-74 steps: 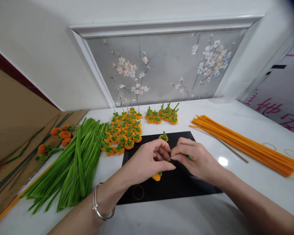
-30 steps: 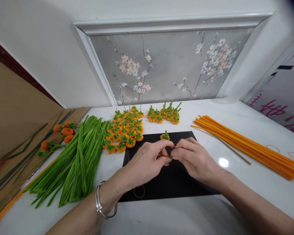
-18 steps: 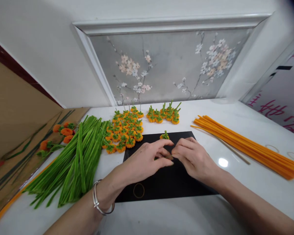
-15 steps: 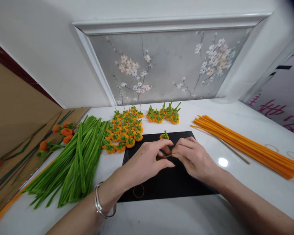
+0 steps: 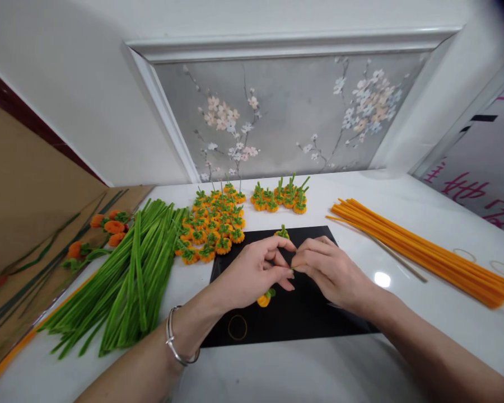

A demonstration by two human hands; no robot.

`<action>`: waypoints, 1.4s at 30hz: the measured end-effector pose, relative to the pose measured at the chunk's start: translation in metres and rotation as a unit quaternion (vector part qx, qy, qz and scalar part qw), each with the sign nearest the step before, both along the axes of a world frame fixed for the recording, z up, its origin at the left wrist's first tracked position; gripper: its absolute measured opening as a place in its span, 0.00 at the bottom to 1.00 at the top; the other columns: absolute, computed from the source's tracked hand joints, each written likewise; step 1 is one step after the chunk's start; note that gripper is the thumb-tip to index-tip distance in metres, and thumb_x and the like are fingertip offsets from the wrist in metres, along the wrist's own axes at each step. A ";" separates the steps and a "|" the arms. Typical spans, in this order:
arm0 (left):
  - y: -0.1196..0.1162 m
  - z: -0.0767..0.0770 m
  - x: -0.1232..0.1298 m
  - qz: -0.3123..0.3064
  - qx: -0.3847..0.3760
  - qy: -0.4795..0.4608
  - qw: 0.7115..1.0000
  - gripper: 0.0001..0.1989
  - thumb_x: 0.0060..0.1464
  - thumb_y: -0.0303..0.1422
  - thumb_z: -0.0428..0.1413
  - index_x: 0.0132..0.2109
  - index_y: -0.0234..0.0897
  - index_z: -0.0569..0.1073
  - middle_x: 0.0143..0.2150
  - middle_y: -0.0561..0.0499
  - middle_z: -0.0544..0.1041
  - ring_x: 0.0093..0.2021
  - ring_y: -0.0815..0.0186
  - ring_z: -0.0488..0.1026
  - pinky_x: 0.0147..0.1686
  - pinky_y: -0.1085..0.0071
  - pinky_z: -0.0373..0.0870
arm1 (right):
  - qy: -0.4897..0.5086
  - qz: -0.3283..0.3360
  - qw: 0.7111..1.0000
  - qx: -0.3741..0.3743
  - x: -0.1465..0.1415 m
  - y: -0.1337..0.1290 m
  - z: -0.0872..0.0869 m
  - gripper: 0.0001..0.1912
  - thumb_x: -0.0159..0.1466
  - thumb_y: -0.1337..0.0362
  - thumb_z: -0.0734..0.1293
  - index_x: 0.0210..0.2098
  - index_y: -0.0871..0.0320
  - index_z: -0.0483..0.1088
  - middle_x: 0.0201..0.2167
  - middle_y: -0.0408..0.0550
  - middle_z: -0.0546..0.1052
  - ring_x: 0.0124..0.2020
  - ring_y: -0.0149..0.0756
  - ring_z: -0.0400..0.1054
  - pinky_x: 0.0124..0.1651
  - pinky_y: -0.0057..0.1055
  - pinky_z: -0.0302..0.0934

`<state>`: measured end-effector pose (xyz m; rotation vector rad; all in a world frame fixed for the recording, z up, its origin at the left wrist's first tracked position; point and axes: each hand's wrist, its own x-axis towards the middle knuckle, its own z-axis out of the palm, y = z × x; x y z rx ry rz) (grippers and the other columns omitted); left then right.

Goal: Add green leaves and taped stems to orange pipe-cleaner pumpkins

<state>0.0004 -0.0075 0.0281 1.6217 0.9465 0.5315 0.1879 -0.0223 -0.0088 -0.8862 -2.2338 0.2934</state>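
Over the black mat (image 5: 252, 327), my left hand (image 5: 252, 268) and my right hand (image 5: 334, 271) meet fingertip to fingertip. Both pinch a thin green pipe cleaner (image 5: 293, 271), mostly hidden by the fingers. Just under my left hand shows a small orange pipe-cleaner pumpkin (image 5: 264, 300) with a bit of green on it; I cannot tell whether it hangs from the pinched piece or rests on the mat. Behind my hands, a finished-looking pumpkin with a green top (image 5: 282, 232) stands at the mat's back edge.
Left lies a pile of green pipe cleaners (image 5: 126, 280); right, a bundle of orange ones (image 5: 420, 249) beside a thin stick (image 5: 403, 263). Many small pumpkins (image 5: 212, 224) crowd behind the mat, with a second group (image 5: 279, 196). Orange flowers (image 5: 114, 226) lie far left. A ring (image 5: 237, 327) is on the mat.
My left thumb and fingers have closed in to meet my right fingertips. The orange pumpkin under my left hand has come into view.
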 end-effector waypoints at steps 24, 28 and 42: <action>0.009 -0.008 -0.005 0.065 -0.048 -0.009 0.997 0.09 0.45 0.27 0.60 0.37 0.32 0.74 0.29 0.52 0.75 0.30 0.69 0.75 0.34 0.75 0.69 | -0.115 -0.181 0.971 -0.110 0.037 -0.005 0.041 0.07 0.64 0.63 0.61 0.32 0.54 0.71 0.28 0.43 0.75 0.29 0.33 0.68 0.31 0.28 0.56; 0.010 -0.009 -0.006 0.061 -0.044 -0.006 0.997 0.04 0.46 0.29 0.60 0.32 0.32 0.74 0.27 0.52 0.75 0.30 0.69 0.76 0.34 0.75 0.69 | -0.273 -0.162 0.932 -0.177 0.054 -0.031 0.028 0.10 0.59 0.67 0.65 0.21 0.55 0.66 0.19 0.40 0.70 0.18 0.30 0.61 0.22 0.29 0.42; 0.009 -0.008 -0.007 0.062 -0.153 -0.046 0.985 0.10 0.42 0.31 0.65 0.30 0.32 0.72 0.25 0.53 0.75 0.31 0.68 0.78 0.28 0.80 0.72 | -0.058 -0.129 0.934 -0.329 0.051 -0.078 0.002 0.11 0.67 0.68 0.53 0.32 0.55 0.63 0.34 0.47 0.68 0.31 0.33 0.63 0.35 0.30 0.56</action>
